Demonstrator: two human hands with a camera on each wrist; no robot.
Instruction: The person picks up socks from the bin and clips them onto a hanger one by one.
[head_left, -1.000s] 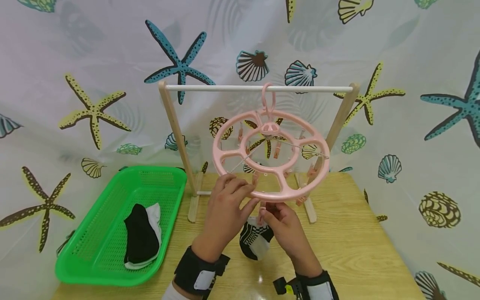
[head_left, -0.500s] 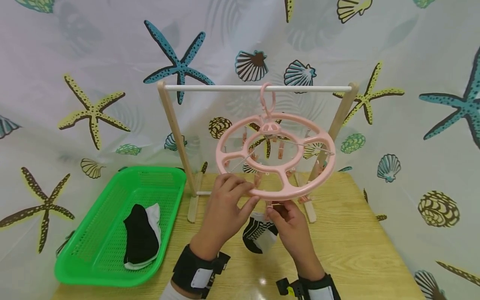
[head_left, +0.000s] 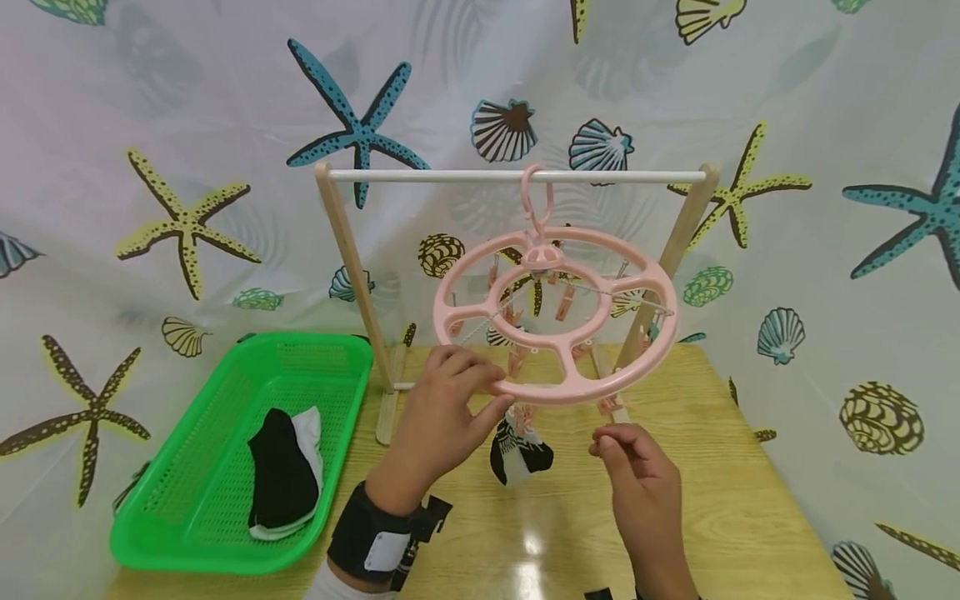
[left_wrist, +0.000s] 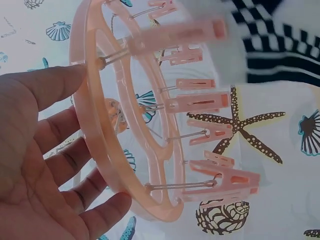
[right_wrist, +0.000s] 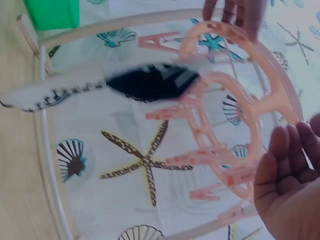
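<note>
A round pink clip hanger point(head_left: 577, 390) hangs tilted by its hook, with several pink pegs below its rings. My left hand point(head_left: 442, 425) holds the near left of the outer ring; in the left wrist view the thumb lies on one side of the rim and the fingers on the other. Under that part of the rim, a black, white and checked sock point(head_left: 517, 458) dangles from a peg point(left_wrist: 180, 37), blurred in the right wrist view. My right hand point(head_left: 647, 479), holding nothing, is below the ring's right front, fingers loosely curled and apart from the sock.
The hook sits on the white rod point(head_left: 450, 177) of a wooden-legged rack point(head_left: 348, 267) on the wooden table point(head_left: 735, 492). A green basket point(head_left: 131, 525) at the left contains black and white socks point(head_left: 281, 475). A sea-patterned sheet point(head_left: 247, 92) hangs behind.
My right hand has let go of the peg at the sock and moved away to the right. The sock swings and turns freely. The hanger has shifted slightly right; my left hand stays on its rim.
</note>
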